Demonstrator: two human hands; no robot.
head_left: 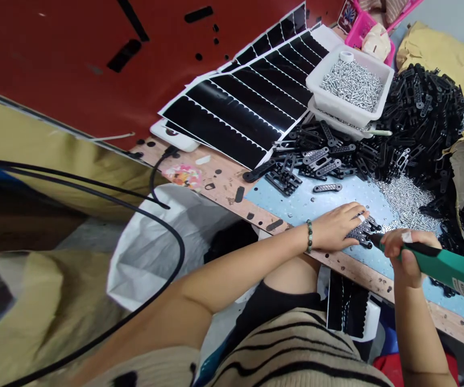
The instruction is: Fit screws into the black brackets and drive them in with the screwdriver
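Observation:
My left hand (340,226) lies over a small group of black plastic link pieces (361,232) on the light-blue mat, with its fingers pressed round them. My right hand (409,251) grips a green and black electric screwdriver (451,269). The screwdriver's dark tip meets the right side of the link pieces; whether it sits on a screw is too small to tell. White tape wraps a finger on each hand. Just beyond the hands lies a heap of small silver screws (409,201). A single black link (327,188) rests on the mat farther left.
A white tub of silver screws (353,86) stands stacked on another behind the mat. Piled black links (425,113) spread along the back right. Sheets of black stickers (240,107) lie at the back left. A black cable (181,242) loops left of my arm.

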